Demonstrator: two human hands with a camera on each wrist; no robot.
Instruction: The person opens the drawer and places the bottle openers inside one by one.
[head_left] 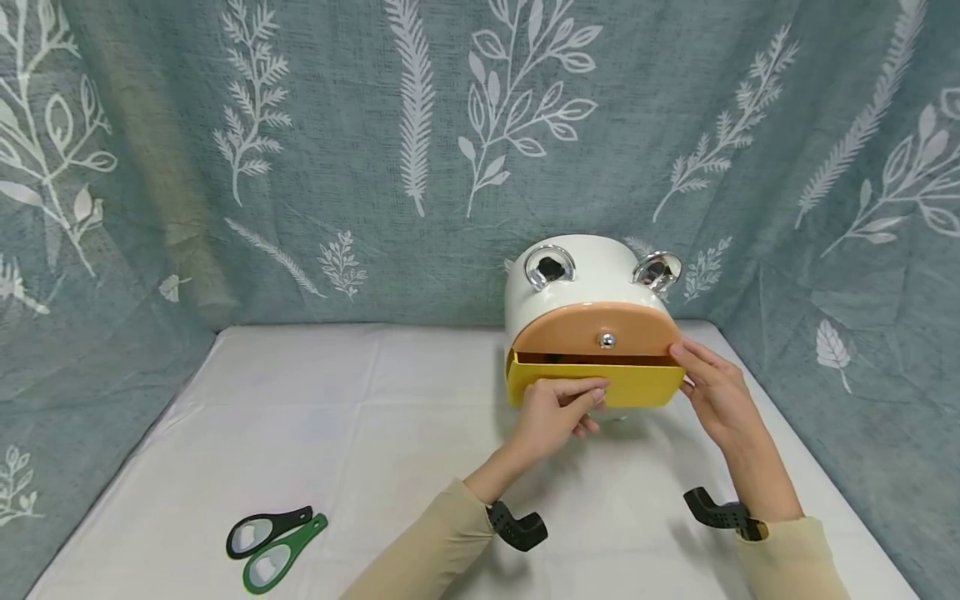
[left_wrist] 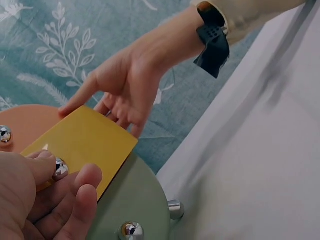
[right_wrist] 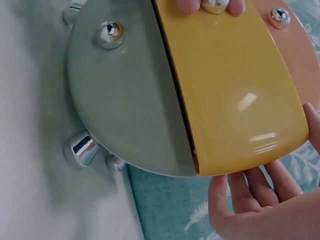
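A frog-like small cabinet with a white body (head_left: 592, 258) and silver eye-shaped trims stands at the back right. Its yellow drawer (head_left: 641, 387) juts out, and a dark gap shows above the front. With thumb and finger, my left hand (head_left: 553, 417) pinches the drawer's silver knob (left_wrist: 61, 169). My right hand (head_left: 720, 396) touches the cabinet's right side, its thumb by the edge of the orange drawer (head_left: 577, 327) and its fingers extended along the yellow drawer's end. The drawer's contents are hidden. Below it sits a green front (right_wrist: 130, 100) with a round knob (right_wrist: 110, 35).
At the front left of the white-covered table (head_left: 360, 467) lie a black-handled magnifier (head_left: 281, 523) and a green-handled magnifier (head_left: 303, 542), side by side. Leaf-patterned curtains (head_left: 337, 150) close in the back and sides. Short silver feet (right_wrist: 81, 150) hold up the cabinet.
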